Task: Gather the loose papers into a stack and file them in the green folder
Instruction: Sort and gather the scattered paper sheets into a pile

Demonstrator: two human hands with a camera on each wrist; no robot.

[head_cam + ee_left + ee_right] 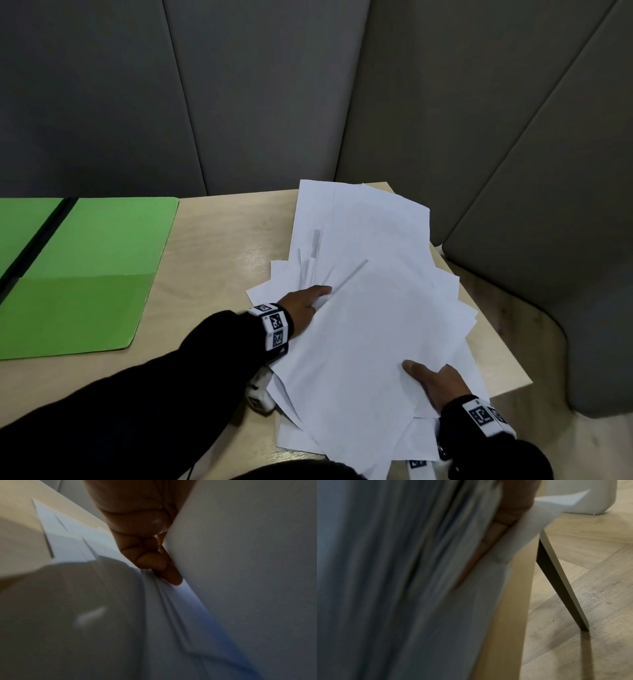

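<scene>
A loose, fanned pile of white papers (370, 308) lies on the right half of the wooden table (219, 240). The green folder (85, 274) lies open and flat at the left, apart from the pile. My left hand (318, 298) is at the pile's left edge, thumb on top and fingers (152, 561) tucked between the sheets. At the pile's near right edge, my right hand (424, 377) has its thumb on top. Its fingers (488, 545) run straight along under the upper sheets. The upper sheets are raised slightly between both hands.
Grey padded panels (239, 85) close off the back and right of the table. The papers overhang the table's right edge (507, 356), with wooden floor (534, 329) beyond. A table leg (561, 582) shows in the right wrist view. Bare tabletop lies between folder and pile.
</scene>
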